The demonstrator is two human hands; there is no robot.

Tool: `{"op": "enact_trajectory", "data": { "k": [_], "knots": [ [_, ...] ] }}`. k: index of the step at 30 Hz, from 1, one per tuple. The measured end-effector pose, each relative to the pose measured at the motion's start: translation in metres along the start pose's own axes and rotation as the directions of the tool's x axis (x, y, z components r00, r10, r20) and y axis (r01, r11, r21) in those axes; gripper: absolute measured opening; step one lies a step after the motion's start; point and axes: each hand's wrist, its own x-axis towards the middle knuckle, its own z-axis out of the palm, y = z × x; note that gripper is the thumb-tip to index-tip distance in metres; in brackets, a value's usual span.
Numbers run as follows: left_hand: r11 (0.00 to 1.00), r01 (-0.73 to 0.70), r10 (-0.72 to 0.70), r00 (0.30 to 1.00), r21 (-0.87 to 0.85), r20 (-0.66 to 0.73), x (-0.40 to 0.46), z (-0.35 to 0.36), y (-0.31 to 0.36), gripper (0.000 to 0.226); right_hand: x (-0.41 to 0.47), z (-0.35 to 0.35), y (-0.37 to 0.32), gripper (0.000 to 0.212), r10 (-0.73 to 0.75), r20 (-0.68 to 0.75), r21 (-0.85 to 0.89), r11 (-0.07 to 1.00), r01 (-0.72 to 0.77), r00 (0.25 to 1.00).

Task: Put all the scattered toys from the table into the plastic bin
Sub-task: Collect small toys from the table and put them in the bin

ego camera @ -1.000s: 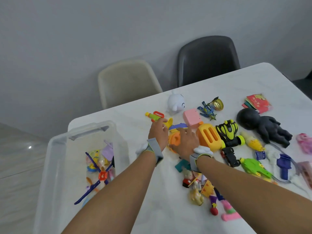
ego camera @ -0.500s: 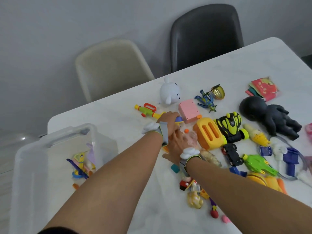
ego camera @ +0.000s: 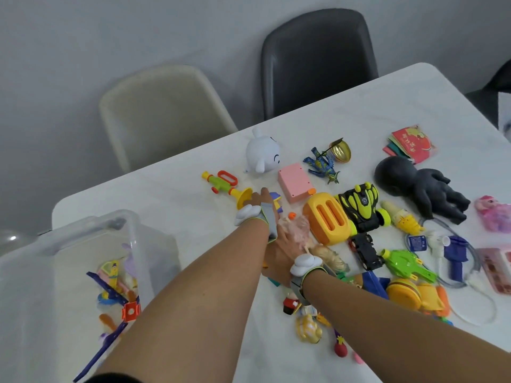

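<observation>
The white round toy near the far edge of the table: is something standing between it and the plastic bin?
Nothing visible blocks it. The white round toy stands alone, and the bare table stretches from it to the plastic bin, whose top is open. The green and yellow water gun lies just beside this path.

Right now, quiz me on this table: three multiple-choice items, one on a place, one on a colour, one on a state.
1. Where is the bin?
A. At the table's left end
B. On the black chair
C. Behind the doll

2. What colour is the box beside the toaster?
A. Green
B. Pink
C. Black

3. How is the black doll placed?
A. Standing upright
B. Inside the bin
C. Lying on the table

Answers:
1 A: the clear bin sits at the left end.
2 B: its top and sides are plainly pink.
3 C: it lies flat among the toys at the right.
</observation>
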Motion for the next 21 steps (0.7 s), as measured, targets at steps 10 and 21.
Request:
{"op": "enact_trajectory", "data": {
  "k": [10,21],
  "knots": [
    [0.95,0.063,-0.109,0.985,-0.305,-0.135,-0.048,-0.031,-0.031,0.067,-0.012,-0.018,-0.016,0.081,0.025,-0.168,-0.04,0.999,-0.032,0.986],
    [0.891,0.009,-0.201,0.905,-0.455,-0.375,-0.121,-0.055,-0.069,0.071,-0.032,-0.031,-0.043,0.088,0.023,-0.256,0.032,0.999,-0.015,0.966]
  ]
}}
